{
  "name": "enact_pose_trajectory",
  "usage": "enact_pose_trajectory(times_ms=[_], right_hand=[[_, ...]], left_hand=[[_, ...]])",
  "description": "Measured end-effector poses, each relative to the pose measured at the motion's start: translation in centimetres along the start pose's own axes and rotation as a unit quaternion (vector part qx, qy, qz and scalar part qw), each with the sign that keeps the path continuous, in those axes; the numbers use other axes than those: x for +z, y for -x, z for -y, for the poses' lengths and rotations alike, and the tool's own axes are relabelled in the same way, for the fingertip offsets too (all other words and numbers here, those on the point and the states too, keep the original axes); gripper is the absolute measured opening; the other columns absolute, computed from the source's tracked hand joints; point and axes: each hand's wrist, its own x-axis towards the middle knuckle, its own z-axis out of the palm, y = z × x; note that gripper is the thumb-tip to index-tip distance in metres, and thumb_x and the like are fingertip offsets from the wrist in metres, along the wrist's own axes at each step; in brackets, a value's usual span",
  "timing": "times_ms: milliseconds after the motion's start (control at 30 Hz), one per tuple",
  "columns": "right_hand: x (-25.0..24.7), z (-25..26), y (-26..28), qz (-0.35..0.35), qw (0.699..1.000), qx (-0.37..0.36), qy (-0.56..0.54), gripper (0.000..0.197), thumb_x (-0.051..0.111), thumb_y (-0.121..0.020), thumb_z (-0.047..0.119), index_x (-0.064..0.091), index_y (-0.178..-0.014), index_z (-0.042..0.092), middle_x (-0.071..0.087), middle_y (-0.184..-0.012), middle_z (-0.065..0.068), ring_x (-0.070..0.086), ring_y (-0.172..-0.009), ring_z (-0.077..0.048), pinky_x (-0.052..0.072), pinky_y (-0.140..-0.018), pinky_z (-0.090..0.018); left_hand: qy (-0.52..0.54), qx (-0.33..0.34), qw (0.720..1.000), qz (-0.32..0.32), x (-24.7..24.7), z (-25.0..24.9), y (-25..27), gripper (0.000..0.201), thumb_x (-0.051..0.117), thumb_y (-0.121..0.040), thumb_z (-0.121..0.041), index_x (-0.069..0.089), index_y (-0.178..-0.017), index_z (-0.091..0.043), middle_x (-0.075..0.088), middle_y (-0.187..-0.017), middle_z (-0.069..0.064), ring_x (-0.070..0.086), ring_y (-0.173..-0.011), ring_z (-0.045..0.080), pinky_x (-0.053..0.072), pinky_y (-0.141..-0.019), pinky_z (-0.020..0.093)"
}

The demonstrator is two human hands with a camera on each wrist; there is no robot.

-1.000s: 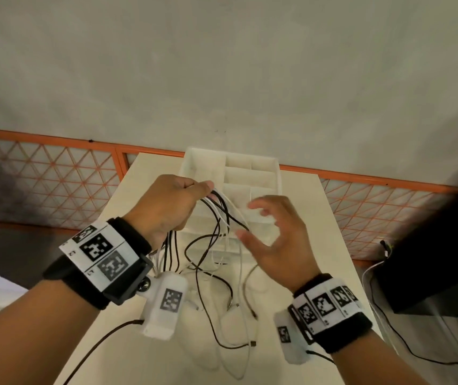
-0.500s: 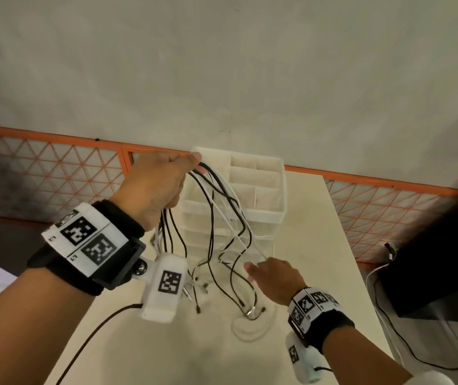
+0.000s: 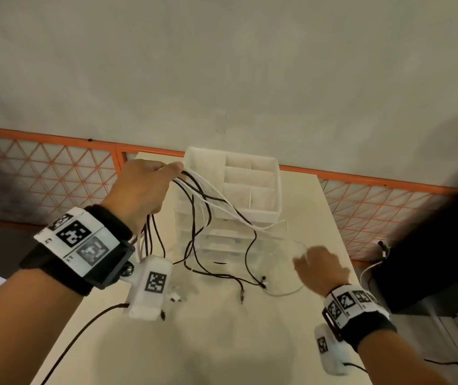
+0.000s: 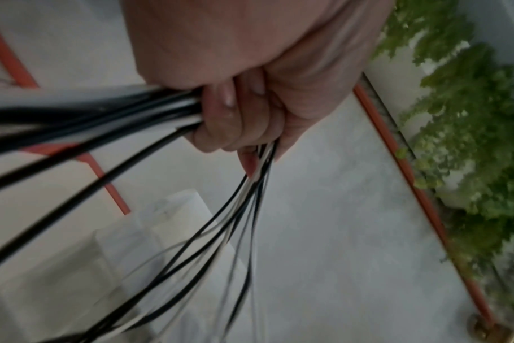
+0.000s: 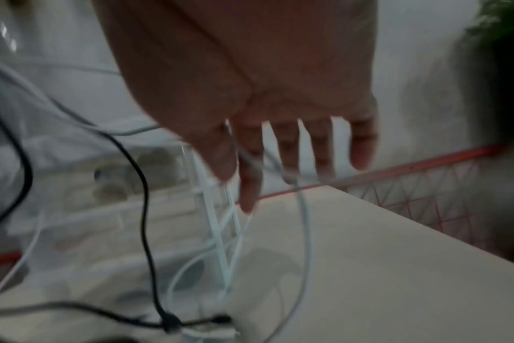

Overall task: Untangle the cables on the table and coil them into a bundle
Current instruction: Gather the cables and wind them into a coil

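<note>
Above the pale table (image 3: 291, 343), the left hand (image 3: 141, 190) is raised with its fingers (image 4: 220, 116) curled tightly round a bunch of black and white cables (image 3: 194, 195). From this fist the cables fan out on 2 sides: several strands drop straight down beside the wrist, while the others arc across the front of a white drawer unit (image 3: 253, 187) with open compartments on top, which stands at the far end of the table. The black strands sag to the table surface, where their plug ends (image 3: 262, 283) lie loose between the 2 hands.

Lower and to the right, the right hand (image 3: 319, 269) is held palm down just above the table, beside the drawer unit. In the right wrist view its fingers (image 5: 317, 148) are spread and nearly straight, with a thin white cable (image 5: 304, 220) draped over them and the thumb close against the forefinger at that strand; motion blur leaves it unclear whether the strand is actually pinched. This white cable loops down onto the table below the hand.

Both wrists carry black bands with square printed markers and a small white camera housing (image 3: 150, 290). An orange lattice railing (image 3: 41, 179) runs behind the table, with green foliage (image 4: 470, 139) beyond it.
</note>
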Motion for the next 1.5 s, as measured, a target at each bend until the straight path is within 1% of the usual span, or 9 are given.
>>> enact_pose_trajectory(times_ms=[100, 267, 367, 433, 800, 1033, 1200, 1367, 1500], right_hand=[[0.9, 0.1, 0.7, 0.123, 0.990, -0.062, -0.012, 0.033, 0.070, -0.073, 0.065, 0.067, -0.089, 0.036, 0.054, -0.130, 0.005, 0.053, -0.127, -0.021, 0.037, -0.110, -0.048], [-4.2, 6.0, 3.3, -0.069, 0.895, -0.250, -0.363, 0.022, 0.079, -0.083, 0.034, 0.062, -0.097, 0.032, 0.067, -0.114, 0.016, 0.062, -0.108, -0.003, 0.051, -0.092, -0.031], [-6.2, 9.9, 4.3, -0.021, 0.852, -0.343, -0.395, 0.031, 0.075, -0.087, 0.021, 0.064, -0.114, 0.031, 0.071, -0.110, 0.012, 0.067, -0.102, -0.008, 0.056, -0.087, -0.031], [-6.0, 11.2, 4.3, 0.008, 0.843, -0.350, -0.409, 0.015, 0.074, -0.088, 0.017, 0.071, -0.101, 0.025, 0.076, -0.092, 0.000, 0.071, -0.082, -0.016, 0.058, -0.077, -0.039], [0.1, 6.2, 1.5, 0.028, 0.950, -0.238, -0.202, 0.019, 0.071, -0.085, 0.029, 0.070, -0.067, 0.026, 0.063, -0.055, 0.007, 0.054, -0.054, -0.002, 0.040, -0.053, -0.010], [2.9, 2.6, -0.8, 0.043, 0.987, -0.093, -0.126, 0.017, 0.074, -0.083, 0.039, 0.075, -0.081, 0.022, 0.068, -0.078, -0.002, 0.056, -0.081, -0.020, 0.044, -0.072, -0.025], [1.7, 1.4, -1.7, -0.081, 0.976, -0.004, -0.201, 0.041, 0.066, -0.092, 0.045, 0.061, -0.061, 0.018, 0.063, -0.065, -0.008, 0.058, -0.070, -0.029, 0.039, -0.062, -0.030], [0.0, -0.9, -3.0, -0.225, 0.948, -0.034, -0.222, 0.025, 0.062, -0.094, 0.036, 0.077, -0.094, 0.015, 0.068, -0.082, -0.016, 0.064, -0.077, -0.033, 0.044, -0.068, -0.030], [3.2, -2.7, -2.2, -0.125, 0.989, -0.007, -0.084, 0.031, 0.067, -0.092, 0.040, 0.074, -0.115, 0.020, 0.069, -0.107, -0.016, 0.065, -0.099, -0.035, 0.047, -0.079, -0.034]], left_hand=[[0.069, -0.021, 0.996, 0.045, -0.5, -0.9, 0.0, 0.037, 0.061, -0.096, -0.027, 0.068, -0.106, 0.008, 0.027, -0.044, -0.009, 0.020, -0.041, 0.011, 0.019, -0.039, 0.022], [0.061, -0.009, 0.983, 0.172, 0.5, -1.6, 1.4, 0.028, 0.059, -0.096, -0.027, 0.074, -0.096, -0.003, 0.024, -0.048, -0.009, 0.016, -0.046, 0.012, 0.016, -0.041, 0.022], [0.042, 0.009, 0.974, 0.222, 1.4, -1.8, 2.1, 0.029, 0.059, -0.096, -0.027, 0.073, -0.095, -0.002, 0.023, -0.047, -0.009, 0.016, -0.043, 0.010, 0.017, -0.040, 0.020], [0.031, 0.022, 0.976, 0.216, 1.6, -1.9, 2.3, 0.029, 0.060, -0.096, -0.027, 0.074, -0.092, -0.003, 0.023, -0.046, -0.009, 0.016, -0.041, 0.011, 0.016, -0.041, 0.020], [0.022, 0.032, 0.994, 0.105, 0.0, -1.3, 1.9, 0.028, 0.064, -0.094, -0.030, 0.076, -0.087, -0.005, 0.024, -0.044, -0.007, 0.015, -0.044, 0.015, 0.017, -0.042, 0.021], [0.047, 0.039, 0.989, 0.136, 0.7, -2.4, 2.2, 0.027, 0.065, -0.093, -0.027, 0.076, -0.089, -0.003, 0.023, -0.046, -0.008, 0.015, -0.046, 0.015, 0.015, -0.044, 0.024], [0.002, 0.027, 0.993, 0.113, 1.0, -1.2, 1.7, 0.026, 0.062, -0.095, -0.031, 0.077, -0.088, -0.010, 0.024, -0.049, -0.003, 0.016, -0.045, 0.015, 0.016, -0.046, 0.026], [-0.021, 0.010, 0.998, 0.054, 0.5, 0.0, 1.3, 0.027, 0.063, -0.094, -0.034, 0.078, -0.087, -0.013, 0.025, -0.054, 0.002, 0.018, -0.046, 0.017, 0.018, -0.048, 0.026], [0.042, 0.045, 0.997, 0.035, -0.4, -1.3, 1.0, 0.026, 0.063, -0.094, -0.030, 0.077, -0.086, -0.010, 0.025, -0.051, 0.000, 0.019, -0.045, 0.016, 0.017, -0.045, 0.026]])
